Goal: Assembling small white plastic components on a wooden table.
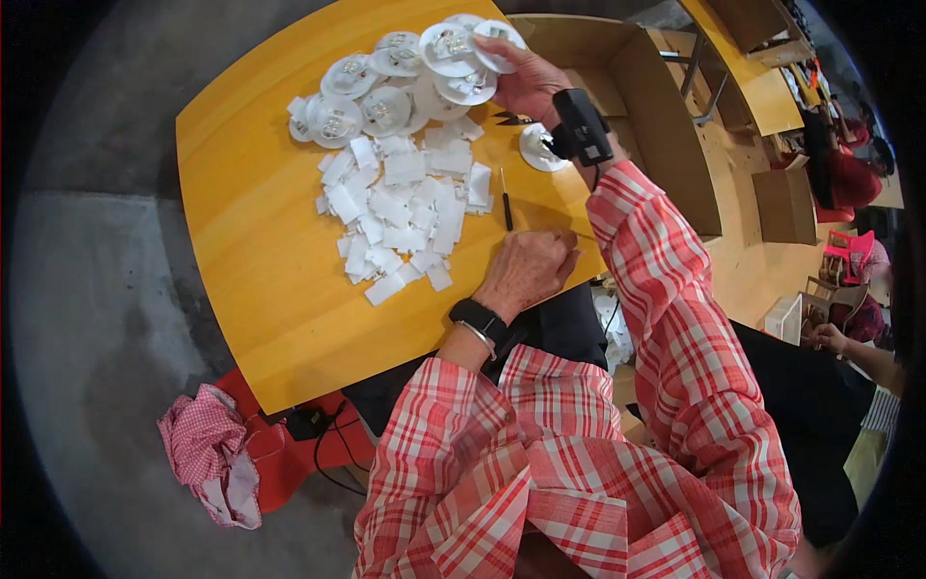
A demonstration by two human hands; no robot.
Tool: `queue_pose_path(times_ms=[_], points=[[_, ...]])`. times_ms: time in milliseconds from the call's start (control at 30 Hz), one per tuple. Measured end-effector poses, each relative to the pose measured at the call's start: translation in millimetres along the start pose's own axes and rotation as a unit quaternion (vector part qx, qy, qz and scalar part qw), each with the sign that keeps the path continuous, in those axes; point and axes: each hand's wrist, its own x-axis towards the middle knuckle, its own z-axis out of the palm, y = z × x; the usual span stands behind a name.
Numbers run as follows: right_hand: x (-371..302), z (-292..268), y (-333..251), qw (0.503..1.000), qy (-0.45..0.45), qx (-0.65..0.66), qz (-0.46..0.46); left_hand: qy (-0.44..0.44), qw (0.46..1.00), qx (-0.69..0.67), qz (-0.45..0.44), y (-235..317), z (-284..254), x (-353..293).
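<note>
At the far side of the table, my right hand (529, 85) is closed on a white round disc (498, 48) at the right end of a heap. The heap (386, 109) is made of several similar white discs with metallic-looking fittings in their middles, perhaps lamp parts. My left hand (529, 268) rests at the near table edge, fingers curled in, with nothing seen sticking out. Just beyond it lies a thin screwdriver (506, 200) with a black handle. A single white disc (543, 149) sits by my right wrist, partly behind the black device (582, 125) strapped there.
Small white flat pieces (395, 207) lie scattered mid-table, in front of the discs. Black-handled snips (512, 119) lie near my right hand. A large cardboard box (666, 125) stands right of the yellow table (251, 270). A checked cloth (207, 444) hangs at lower left. Other people work far right.
</note>
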Motion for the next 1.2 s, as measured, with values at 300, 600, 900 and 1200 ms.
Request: queue_pose_path(times_ms=[300,600,900,1200], points=[[16.0,2.1,-4.6,0.99,-0.031,-0.105,0.093,-0.011,1.0,0.016,0.012,-5.1,-1.1,0.8],[28.0,14.8,10.5,0.927,-0.06,-0.364,0.074,-0.027,0.998,0.065,0.004,-9.8,9.2,1.5],[17.1,18.0,-4.1,0.671,0.069,-0.738,-0.005,-0.037,0.998,0.054,0.004,-10.9,15.3,6.9],[10.1,-10.2,4.4,0.596,-0.049,-0.787,-0.152,-0.026,0.999,0.019,0.001,-11.3,17.1,11.4]])
